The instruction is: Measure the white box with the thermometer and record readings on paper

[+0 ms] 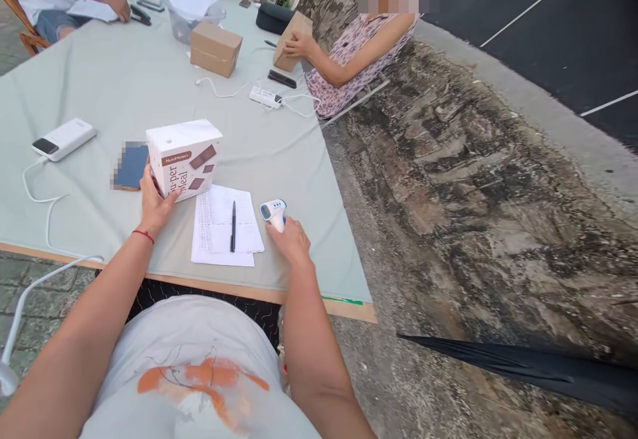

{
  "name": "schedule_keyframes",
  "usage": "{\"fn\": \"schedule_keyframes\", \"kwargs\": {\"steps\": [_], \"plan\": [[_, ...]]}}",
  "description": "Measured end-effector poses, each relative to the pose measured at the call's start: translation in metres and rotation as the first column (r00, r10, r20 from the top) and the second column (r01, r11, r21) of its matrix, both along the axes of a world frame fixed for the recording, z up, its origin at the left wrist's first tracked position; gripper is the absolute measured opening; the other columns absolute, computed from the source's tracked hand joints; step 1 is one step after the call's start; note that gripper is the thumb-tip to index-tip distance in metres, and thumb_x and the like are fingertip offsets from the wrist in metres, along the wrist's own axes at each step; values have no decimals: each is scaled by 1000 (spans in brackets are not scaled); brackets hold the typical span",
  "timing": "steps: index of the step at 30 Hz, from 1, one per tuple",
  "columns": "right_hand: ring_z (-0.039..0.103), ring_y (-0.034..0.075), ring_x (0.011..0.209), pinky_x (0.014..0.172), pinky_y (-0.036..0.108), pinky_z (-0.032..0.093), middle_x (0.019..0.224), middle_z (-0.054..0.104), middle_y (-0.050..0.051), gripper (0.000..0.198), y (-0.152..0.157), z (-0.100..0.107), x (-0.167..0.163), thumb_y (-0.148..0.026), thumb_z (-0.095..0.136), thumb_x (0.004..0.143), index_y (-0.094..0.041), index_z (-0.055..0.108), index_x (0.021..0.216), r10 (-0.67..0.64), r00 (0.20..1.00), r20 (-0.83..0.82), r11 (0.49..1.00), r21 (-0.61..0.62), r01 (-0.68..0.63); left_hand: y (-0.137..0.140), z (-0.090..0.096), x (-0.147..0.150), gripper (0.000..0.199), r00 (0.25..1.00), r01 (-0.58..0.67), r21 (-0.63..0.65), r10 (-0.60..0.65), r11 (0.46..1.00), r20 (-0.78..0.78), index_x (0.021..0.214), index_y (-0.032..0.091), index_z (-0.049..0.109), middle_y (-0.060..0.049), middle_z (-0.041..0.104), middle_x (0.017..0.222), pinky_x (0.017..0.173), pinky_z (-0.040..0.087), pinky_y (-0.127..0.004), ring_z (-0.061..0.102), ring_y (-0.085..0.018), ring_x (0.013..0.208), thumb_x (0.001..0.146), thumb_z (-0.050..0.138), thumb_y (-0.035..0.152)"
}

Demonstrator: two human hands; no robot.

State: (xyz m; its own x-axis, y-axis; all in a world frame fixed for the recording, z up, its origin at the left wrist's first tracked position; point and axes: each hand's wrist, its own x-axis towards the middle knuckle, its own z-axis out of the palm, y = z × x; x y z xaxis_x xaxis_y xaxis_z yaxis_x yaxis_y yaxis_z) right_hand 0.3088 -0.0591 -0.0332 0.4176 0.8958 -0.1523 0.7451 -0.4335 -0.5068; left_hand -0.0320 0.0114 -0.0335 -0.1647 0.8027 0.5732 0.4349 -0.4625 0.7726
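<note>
My left hand (158, 201) is closed around the lower left corner of a white printed meal box (185, 159), which stands slightly tilted at the table's middle. A blurred dark blue flat object (132, 165) lies behind that hand. In my right hand (293, 240) is a white and blue infrared thermometer (274, 212), gripped by its handle, with its small screen facing me. Between my hands lie printed paper sheets (209, 226), partly under the box, and a black pen (233, 226) rests on them.
A white power bank (64, 139) with a cable lies left. Farther off are a brown carton (215, 48), a clear plastic bin (182, 22), a power strip (265, 97) and a black phone (282, 79). One person at right holds another carton (294, 42); two others sit at the far side.
</note>
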Motion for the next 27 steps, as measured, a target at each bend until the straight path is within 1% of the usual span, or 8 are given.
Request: {"fn": "schedule_keyframes", "kwargs": {"steps": [2, 4, 7, 9, 12, 14, 18, 27], "plan": [[57, 27, 101, 87, 38, 44, 111, 62, 13, 42, 0, 3, -7, -41, 60, 79, -15, 63, 112, -30, 986, -164, 993, 110, 49, -7, 3, 3, 95, 999, 13, -41, -11, 999, 47, 151, 25, 27, -16, 47, 136, 107, 44, -53, 50, -33, 128, 78, 74, 63], [57, 23, 91, 80, 33, 45, 101, 64, 9, 42, -2, 9, -24, -45, 61, 75, -16, 62, 105, 21, 908, -419, 955, 277, 106, -13, 7, 5, 91, 995, 39, -87, -31, 995, 90, 152, 22, 24, -17, 50, 134, 105, 46, -50, 54, -31, 124, 84, 66, 65], [49, 15, 67, 64, 28, 41, 73, 57, 1, 40, -12, 23, -63, -57, 60, 73, -18, 57, 85, 301, 604, -738, 904, 423, 67, -19, 12, 7, 84, 998, 50, -117, -45, 992, 44, 150, 18, 29, -18, 53, 132, 106, 45, -50, 56, -31, 122, 89, 55, 69], [45, 13, 61, 60, 27, 38, 67, 52, -1, 39, -20, 32, -91, -57, 63, 72, -19, 54, 79, 413, 403, -817, 889, 458, 16, -21, 16, 8, 80, 998, 39, -106, -43, 994, -34, 148, 16, 35, -19, 54, 132, 106, 43, -52, 55, -32, 122, 91, 50, 70], [43, 12, 58, 57, 26, 35, 64, 50, -2, 40, -25, 39, -124, -56, 67, 69, -19, 54, 77, 419, 269, -867, 905, 424, -43, -21, 21, 10, 68, 988, 49, -63, -58, 997, -141, 137, 16, 47, -17, 59, 126, 104, 44, -51, 57, -32, 118, 94, 44, 69], [40, 11, 57, 55, 26, 32, 63, 48, -2, 42, -24, 37, -137, -58, 68, 68, -19, 53, 75, 384, 246, -890, 922, 382, -57, -21, 24, 11, 63, 984, 53, -52, -61, 997, -165, 130, 16, 53, -15, 62, 119, 98, 46, -49, 59, -30, 111, 95, 43, 67], [41, 12, 62, 58, 25, 33, 66, 48, -2, 45, -18, 27, -146, -60, 69, 66, -19, 54, 78, 359, 265, -895, 932, 358, -50, -21, 24, 12, 60, 985, 35, -53, -43, 998, -165, 126, 16, 55, -13, 64, 111, 92, 48, -46, 60, -28, 102, 94, 47, 66], [41, 12, 63, 58, 25, 34, 67, 49, -2, 49, -20, 27, -147, -64, 70, 64, -19, 56, 78, 353, 262, -898, 934, 354, -47, -16, 16, 11, 64, 991, 40, -41, -45, 998, -125, 132, 16, 54, -14, 64, 117, 97, 47, -46, 60, -28, 108, 92, 52, 66]]}}
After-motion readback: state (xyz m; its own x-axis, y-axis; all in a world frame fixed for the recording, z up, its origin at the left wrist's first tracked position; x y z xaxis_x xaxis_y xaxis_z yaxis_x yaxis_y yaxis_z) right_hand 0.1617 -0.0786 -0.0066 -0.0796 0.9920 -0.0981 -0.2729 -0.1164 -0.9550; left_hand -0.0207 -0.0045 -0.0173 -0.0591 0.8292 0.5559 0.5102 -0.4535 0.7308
